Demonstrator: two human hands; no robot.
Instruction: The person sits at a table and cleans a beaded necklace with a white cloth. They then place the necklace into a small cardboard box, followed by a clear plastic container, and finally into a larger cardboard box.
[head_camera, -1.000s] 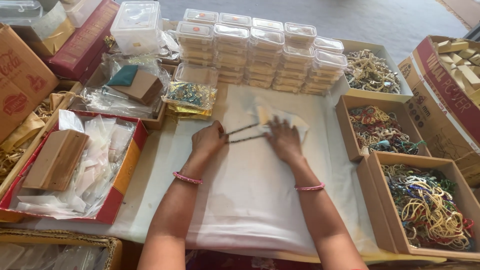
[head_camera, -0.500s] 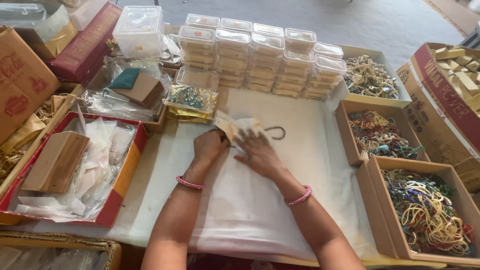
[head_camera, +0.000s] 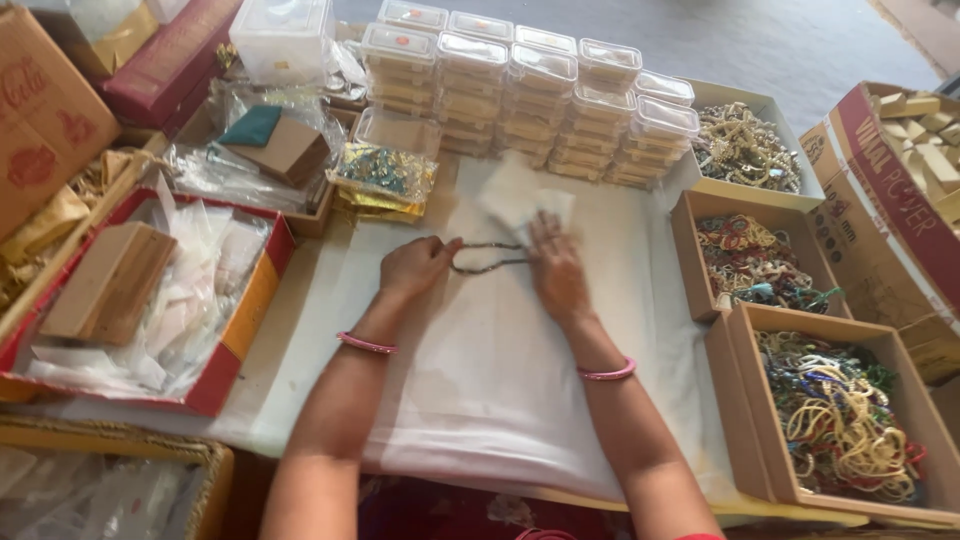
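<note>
Nearest you, at 6 o'clock, your two forearms run up over the white cloth sheet (head_camera: 500, 400) that covers the work surface, each wrist ringed by a thin pink bangle (head_camera: 366, 344); at 4 o'clock an open brown cardboard box of mixed coloured bead strings (head_camera: 850, 420) sits at the sheet's edge; at 8 o'clock a red-sided shallow tray of clear plastic sleeves (head_camera: 230, 350) holds a flat wooden block (head_camera: 105, 285).

At the centre, your left hand (head_camera: 415, 265) has its fingers pinched together on one end of a thin dark beaded chain (head_camera: 488, 258); the chain lies on the sheet, doubled into a narrow loop, stretched between your two hands; your right hand (head_camera: 557, 270) lies flat with fingers together and extended, pressing the chain's other end and the lower edge of a small white paper wrapper (head_camera: 510, 195) just beyond it at 12 o'clock.

At 2 o'clock a second brown cardboard box of tangled coloured jewellery (head_camera: 755, 265) stands; farther, at 12 o'clock, rows of stacked clear plastic lidded boxes (head_camera: 530, 95) line up; at 11 o'clock lies a clear packet of green and gold ornaments (head_camera: 382, 178).
</note>
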